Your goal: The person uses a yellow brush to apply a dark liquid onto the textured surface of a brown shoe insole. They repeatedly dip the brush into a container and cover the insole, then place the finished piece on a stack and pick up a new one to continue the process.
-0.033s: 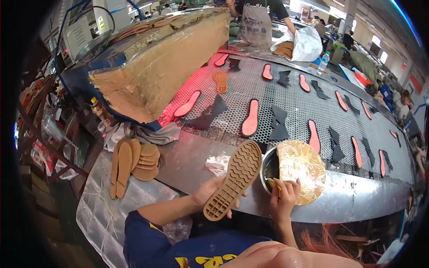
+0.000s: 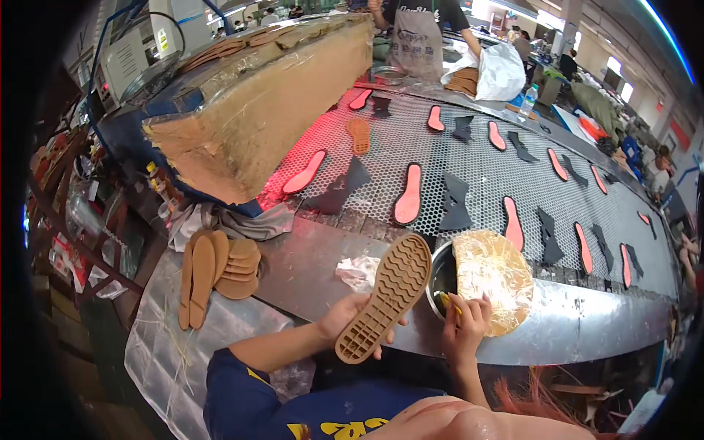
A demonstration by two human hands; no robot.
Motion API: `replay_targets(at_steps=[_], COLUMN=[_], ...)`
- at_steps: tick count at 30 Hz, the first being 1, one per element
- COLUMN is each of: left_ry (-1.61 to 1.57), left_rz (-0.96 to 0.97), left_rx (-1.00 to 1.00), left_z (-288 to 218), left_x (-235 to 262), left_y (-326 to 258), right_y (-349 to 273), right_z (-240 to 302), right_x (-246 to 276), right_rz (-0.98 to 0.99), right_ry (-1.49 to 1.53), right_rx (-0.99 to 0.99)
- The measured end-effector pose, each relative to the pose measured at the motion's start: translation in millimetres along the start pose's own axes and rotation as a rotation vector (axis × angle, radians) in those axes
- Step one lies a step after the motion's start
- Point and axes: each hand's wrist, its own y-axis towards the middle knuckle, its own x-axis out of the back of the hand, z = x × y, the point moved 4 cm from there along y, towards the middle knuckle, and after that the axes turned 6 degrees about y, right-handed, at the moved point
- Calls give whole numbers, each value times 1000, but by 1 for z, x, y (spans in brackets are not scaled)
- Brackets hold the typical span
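My left hand (image 2: 342, 317) is closed round a tan shoe sole (image 2: 385, 297), held tilted with its ridged tread facing up. Fingertips show at the sole's right edge; the rest of them are behind it. At the metal bowl (image 2: 434, 273), my right hand (image 2: 467, 323) pinches a small yellow-handled brush (image 2: 452, 306), whose tip points into the bowl. A round cover wrapped in clear film (image 2: 493, 282) hides the bowl's right part. Crumpled white tissue (image 2: 357, 273) lies just left of the bowl.
Beyond the metal ledge (image 2: 587, 323), a mesh conveyor (image 2: 484, 180) carries pink-topped soles (image 2: 408, 194) and black upper pieces (image 2: 456, 203). A cardboard-lined hood (image 2: 279, 117) covers its left end. Tan soles (image 2: 209, 268) are stacked at left. A co-worker (image 2: 418, 44) stands opposite, beside a white sack (image 2: 502, 72).
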Motion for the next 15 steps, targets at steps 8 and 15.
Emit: replay_targets(at_steps=[8,15], left_ry=[-141,-102], left_rz=[-124,-71], left_rx=[-36,-2], left_z=[18,14], left_x=[24,29], left_y=[6,6], right_y=[-2,3], right_z=[-3,6], right_x=[7,3], right_rz=[-75,-54], right_ry=[114,102], right_rx=[-50,-72])
